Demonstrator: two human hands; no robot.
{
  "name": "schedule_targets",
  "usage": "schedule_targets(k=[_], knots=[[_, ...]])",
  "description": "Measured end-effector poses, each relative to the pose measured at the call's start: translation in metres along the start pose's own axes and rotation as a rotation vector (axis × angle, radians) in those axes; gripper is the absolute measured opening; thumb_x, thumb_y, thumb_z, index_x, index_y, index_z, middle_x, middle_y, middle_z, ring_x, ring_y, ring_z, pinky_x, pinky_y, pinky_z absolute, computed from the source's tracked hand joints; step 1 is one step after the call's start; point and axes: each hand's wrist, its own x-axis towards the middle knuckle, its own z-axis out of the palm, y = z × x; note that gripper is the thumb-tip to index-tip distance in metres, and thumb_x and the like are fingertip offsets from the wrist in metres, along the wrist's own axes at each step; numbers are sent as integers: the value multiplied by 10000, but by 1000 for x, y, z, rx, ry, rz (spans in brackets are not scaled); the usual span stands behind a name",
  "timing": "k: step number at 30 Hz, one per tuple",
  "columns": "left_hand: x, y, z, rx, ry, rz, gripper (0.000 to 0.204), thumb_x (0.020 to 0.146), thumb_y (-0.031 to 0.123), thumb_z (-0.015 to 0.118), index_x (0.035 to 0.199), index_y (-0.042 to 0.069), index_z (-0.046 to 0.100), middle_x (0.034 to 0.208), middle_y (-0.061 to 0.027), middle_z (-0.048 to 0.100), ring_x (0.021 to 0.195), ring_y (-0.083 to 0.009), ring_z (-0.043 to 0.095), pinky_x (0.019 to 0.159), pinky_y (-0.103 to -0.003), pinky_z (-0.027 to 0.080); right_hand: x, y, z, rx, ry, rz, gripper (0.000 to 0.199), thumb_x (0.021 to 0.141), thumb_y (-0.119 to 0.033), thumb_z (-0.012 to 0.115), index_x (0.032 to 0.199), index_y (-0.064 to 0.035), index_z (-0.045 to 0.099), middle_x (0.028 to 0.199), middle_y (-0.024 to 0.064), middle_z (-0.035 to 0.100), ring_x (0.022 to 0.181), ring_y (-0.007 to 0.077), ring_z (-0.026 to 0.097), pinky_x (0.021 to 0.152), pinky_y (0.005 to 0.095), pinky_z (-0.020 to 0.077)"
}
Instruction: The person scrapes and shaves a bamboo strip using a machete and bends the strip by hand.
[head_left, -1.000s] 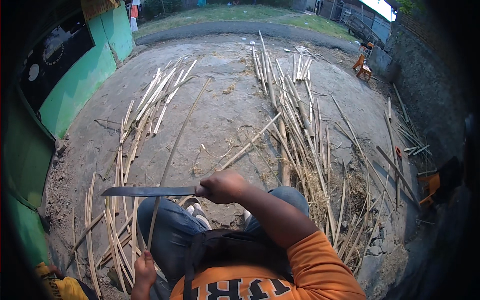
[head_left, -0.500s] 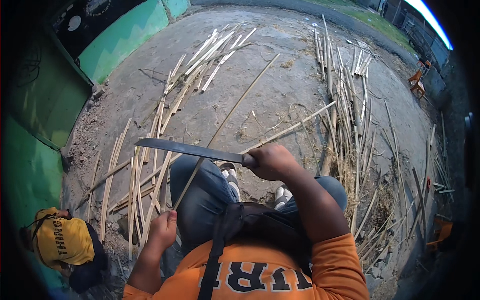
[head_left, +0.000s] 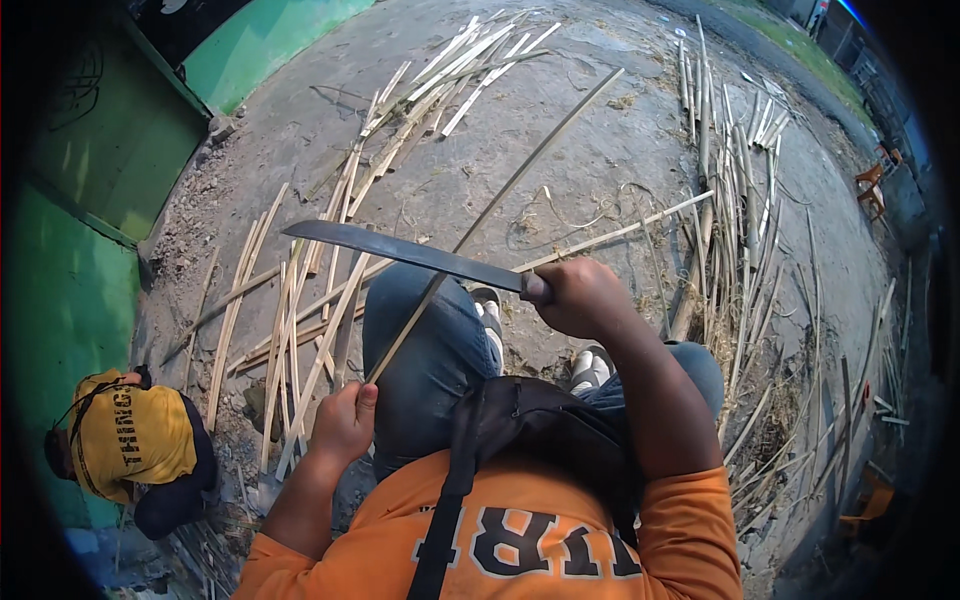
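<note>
My right hand [head_left: 588, 297] is closed around the handle of a machete [head_left: 400, 254]. Its long dark blade points left, with the curved tip above my left knee. The blade lies across a long, thin bamboo strip [head_left: 520, 174] and appears to touch it. My left hand [head_left: 343, 425] grips the near end of this strip, thumb along its side. From there the strip slants up and away to the right, past my left knee. Part of the strip is hidden where the blade crosses it.
Pale split strips [head_left: 440, 85] lie in a long pile ahead on the left. Bamboo poles [head_left: 705, 150] and shavings [head_left: 735, 320] spread along the right. A person in a yellow shirt [head_left: 140, 435] crouches at the left by a green wall [head_left: 70, 330]. An orange chair [head_left: 870, 190] stands far right.
The view has shifted, so the ground and piles appear moved to the right. Both hands keep their holds, and the blade still crosses the strip above my left knee.
</note>
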Motion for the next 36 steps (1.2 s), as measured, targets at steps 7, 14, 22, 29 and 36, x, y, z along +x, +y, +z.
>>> schedule_targets(k=[7, 14, 22, 29, 36], knots=[[-1, 0, -1, -12, 4, 17, 612, 1110, 519, 454, 813, -5, 561, 671, -281, 578, 713, -529, 630, 597, -524, 460, 1, 3, -2, 114, -6, 88, 243, 925, -362, 714, 987, -130, 755, 843, 180, 719, 844, 421, 700, 737, 505, 552], [5, -8, 3, -96, -22, -23, 619, 1108, 532, 447, 852, -13, 590, 692, -285, 589, 742, -543, 627, 621, -527, 466, 10, 6, -5, 27, -55, 98, 211, 886, -266, 645, 1027, -153, 754, 918, 176, 746, 923, 411, 719, 829, 517, 571], [4, -19, 6, -90, 12, 36, 627, 1103, 543, 454, 852, -16, 586, 716, -284, 596, 738, -547, 614, 629, -527, 465, 3, -3, -9, 26, -13, 71, 187, 886, -278, 649, 966, -135, 737, 927, 179, 747, 926, 413, 723, 829, 532, 576], [7, -6, -2, -24, 1, 1, 632, 1103, 545, 456, 844, -18, 579, 720, -281, 600, 757, -535, 626, 630, -509, 467, 21, 31, -21, 153, 68, 242, 219, 902, -298, 690, 951, -94, 750, 889, 210, 730, 878, 422, 711, 787, 499, 563], [7, -27, -8, -161, -172, -67, 709, 1114, 606, 364, 865, -19, 590, 665, -145, 566, 659, -251, 586, 655, -422, 469, 6, 10, -19, -10, 16, -5, 191, 870, -289, 695, 973, -134, 734, 886, 173, 733, 882, 409, 718, 793, 522, 564]])
